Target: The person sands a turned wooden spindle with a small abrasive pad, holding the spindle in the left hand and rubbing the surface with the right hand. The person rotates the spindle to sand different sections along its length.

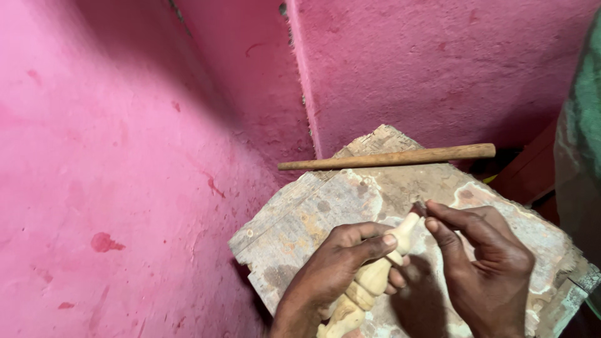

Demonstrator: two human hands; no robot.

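Note:
My left hand [332, 269] is wrapped around a pale carved wooden piece [375, 275], a turned spindle shape whose rounded tip [408, 225] points up and away from me. My right hand [482, 263] pinches a small dark object [418, 208] between thumb and forefinger, right at that tip. What the small object is cannot be made out. Both hands are held over a worn wooden block [313, 216] with flaking pale paint.
A long round wooden stick [388, 158] lies across the far edge of the block. Rough pink walls [125, 156] close in on the left and behind. A green cloth [582, 138] hangs at the right edge, beside a dark red surface [532, 169].

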